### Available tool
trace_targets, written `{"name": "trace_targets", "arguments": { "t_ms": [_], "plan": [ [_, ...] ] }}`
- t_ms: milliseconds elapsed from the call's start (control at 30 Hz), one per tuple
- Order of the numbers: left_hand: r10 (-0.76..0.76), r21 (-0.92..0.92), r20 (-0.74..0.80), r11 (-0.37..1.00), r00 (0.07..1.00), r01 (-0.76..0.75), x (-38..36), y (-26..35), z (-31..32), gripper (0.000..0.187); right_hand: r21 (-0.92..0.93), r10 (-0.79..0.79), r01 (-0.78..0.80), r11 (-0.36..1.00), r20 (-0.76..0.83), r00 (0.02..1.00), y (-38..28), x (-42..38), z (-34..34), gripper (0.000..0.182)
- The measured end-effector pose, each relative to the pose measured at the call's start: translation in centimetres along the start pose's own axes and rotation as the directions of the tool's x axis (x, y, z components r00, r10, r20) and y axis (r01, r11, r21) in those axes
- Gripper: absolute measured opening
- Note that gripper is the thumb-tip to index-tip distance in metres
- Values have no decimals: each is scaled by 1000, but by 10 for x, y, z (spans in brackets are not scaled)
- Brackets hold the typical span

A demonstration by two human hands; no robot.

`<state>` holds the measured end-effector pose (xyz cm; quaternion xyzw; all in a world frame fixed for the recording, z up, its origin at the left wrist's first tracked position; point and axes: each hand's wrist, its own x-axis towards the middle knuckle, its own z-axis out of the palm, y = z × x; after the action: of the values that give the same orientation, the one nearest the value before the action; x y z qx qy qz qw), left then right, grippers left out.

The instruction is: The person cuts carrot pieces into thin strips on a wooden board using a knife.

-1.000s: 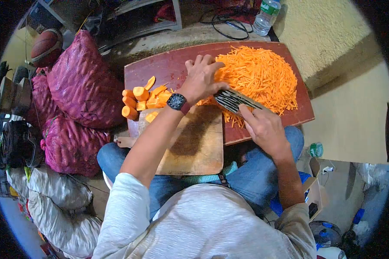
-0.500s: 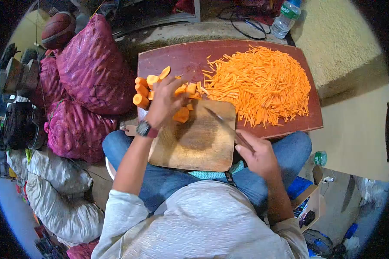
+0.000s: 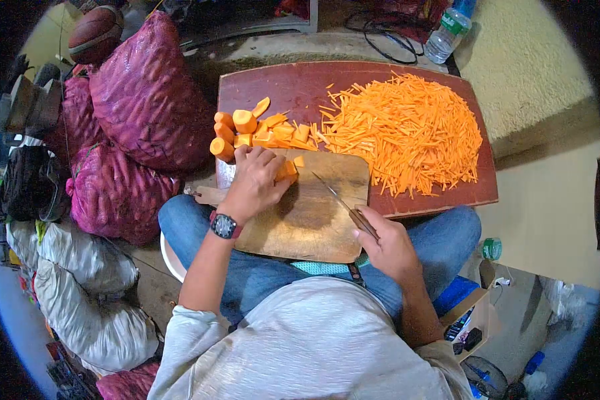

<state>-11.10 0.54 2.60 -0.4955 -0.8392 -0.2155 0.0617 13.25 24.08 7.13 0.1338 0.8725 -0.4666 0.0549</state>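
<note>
My left hand point(image 3: 257, 179) has its fingers curled around carrot pieces point(image 3: 287, 171) at the upper left of the wooden cutting board point(image 3: 313, 230). A small carrot slice point(image 3: 299, 161) lies on the board beside them. My right hand point(image 3: 392, 245) grips a knife point(image 3: 343, 202) by its brown handle over the board's right side, blade pointing up and left. Just past the board are thick carrot chunks point(image 3: 245, 121) and flat carrot slices point(image 3: 277, 131). A large heap of carrot strips point(image 3: 413, 133) covers the right of the red table point(image 3: 287, 87).
The board rests across my lap against the table's near edge. Purple mesh sacks point(image 3: 143, 100) and white sacks point(image 3: 90, 307) stand at the left, with a basketball point(image 3: 97, 35) above. A water bottle point(image 3: 448, 35) is behind the table. An open box point(image 3: 477, 313) sits at the lower right.
My left hand has come down from the carrot pile onto the board, with carrot pieces under its fingers. The knife has shifted slightly down, still in my right hand.
</note>
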Motion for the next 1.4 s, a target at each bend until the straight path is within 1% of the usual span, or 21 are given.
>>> {"name": "trace_targets", "arguments": {
  "t_ms": [67,100,167,200,267,300,333,400,433,467,533,567,633,667,767,900,967,1067,1200,1267,1400],
  "plan": [
    [46,79,-149,996,988,-34,-7,14,-4,34,-11,-20,19,1000,-35,999,3,-2,3,50],
    [44,79,-147,996,988,-32,-14,22,-4,34,-10,-19,19,1000,-33,999,4,-3,4,50],
    [-29,105,-181,993,983,49,-29,40,-3,33,3,-52,52,999,-51,997,4,-4,6,50],
    [-33,104,-178,993,983,52,-36,46,-1,33,4,-50,50,999,-46,998,4,-4,6,50],
    [-64,74,-97,995,993,72,-49,57,3,34,-12,-82,82,997,-34,996,0,-6,4,50],
    [-74,18,-36,997,997,75,-55,61,2,38,-13,-81,80,997,-30,996,-1,-7,5,50],
    [-77,15,-36,997,996,78,-58,65,0,38,-18,-74,74,997,-30,997,-2,-9,5,49],
    [95,-62,-5,994,995,-95,-61,68,-3,43,-27,-70,69,997,-27,997,-4,-11,4,48],
    [121,-45,25,992,992,-120,-64,67,0,44,-14,-84,84,996,-17,996,-4,-12,5,47],
    [118,-47,24,992,993,-116,-66,65,-3,44,-1,-97,97,995,-7,995,-5,-13,5,46],
    [32,-146,-13,989,999,-33,-68,63,-10,42,20,-103,103,994,7,995,-8,-16,7,46],
    [29,-149,-16,988,999,-31,-72,62,-10,42,43,-110,109,993,16,994,-10,-16,8,46],
    [-84,-158,22,984,996,86,-81,62,-8,41,20,-113,112,994,45,993,-13,-16,9,44],
    [-89,-158,19,983,996,91,-84,64,-5,41,1,-114,114,993,71,991,-15,-15,9,42],
    [-92,-204,-20,975,996,86,-88,76,2,27,-22,-115,117,993,87,990,-21,-17,11,40],
    [-93,-160,0,983,996,91,-93,82,2,28,-16,-70,73,997,149,986,-24,-24,16,40],
    [-65,-115,15,991,998,66,-95,81,2,33,30,-12,7,1000,165,986,-31,-28,19,41],
    [-42,-185,30,982,999,47,-97,82,5,38,-29,-20,24,999,156,988,-34,-28,20,42],
    [-24,-154,81,987,996,36,-93,87,0,42,-42,-55,61,997,124,991,-38,-30,27,42],
    [-20,-135,123,990,992,37,-92,86,0,44,-112,-69,90,990,177,982,-39,-26,30,45],
    [-17,-143,109,989,994,33,-91,89,1,40,-152,-11,47,987,229,973,-48,-26,26,48]
  ]
}}
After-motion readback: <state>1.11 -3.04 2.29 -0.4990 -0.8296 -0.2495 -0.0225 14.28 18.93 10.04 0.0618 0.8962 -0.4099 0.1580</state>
